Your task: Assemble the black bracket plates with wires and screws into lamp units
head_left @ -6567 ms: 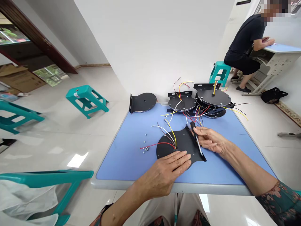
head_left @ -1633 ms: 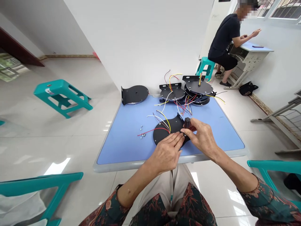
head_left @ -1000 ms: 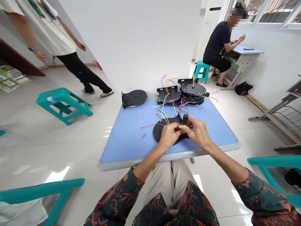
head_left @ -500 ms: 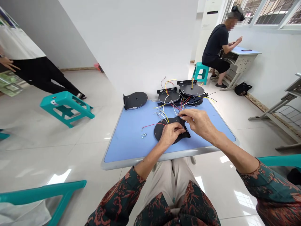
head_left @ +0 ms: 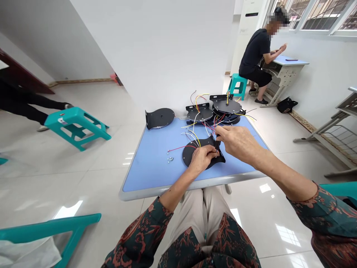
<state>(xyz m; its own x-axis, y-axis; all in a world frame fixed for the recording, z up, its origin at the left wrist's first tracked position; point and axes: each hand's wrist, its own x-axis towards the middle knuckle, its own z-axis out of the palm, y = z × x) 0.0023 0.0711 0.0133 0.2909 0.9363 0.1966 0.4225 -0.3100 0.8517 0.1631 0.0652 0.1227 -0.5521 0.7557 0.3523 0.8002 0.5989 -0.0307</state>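
Observation:
A black round plate (head_left: 195, 158) with an upright bracket edge lies on the blue table (head_left: 156, 167). Red, yellow and white wires (head_left: 192, 143) rise from its middle. My left hand (head_left: 202, 158) rests on the plate with its fingertips pinched at the bracket edge; what they pinch is too small to make out. My right hand (head_left: 237, 143) reaches in from the right. Its fingers are closed on a dark screwdriver (head_left: 217, 144) standing on that same spot. Several small silver screws (head_left: 169, 160) lie left of the plate.
More black plates with wires are stacked at the table's far edge (head_left: 225, 108), with one (head_left: 205, 113) beside the stack and a lone one (head_left: 160, 117) at far left. Teal stools (head_left: 75, 124) stand around. A person (head_left: 258, 52) sits at a desk, back right.
My left hand went from lying flat on the plate to pinching at its bracket. The screwdriver went from slanted to upright. A person crossed the room and is leaving at the left.

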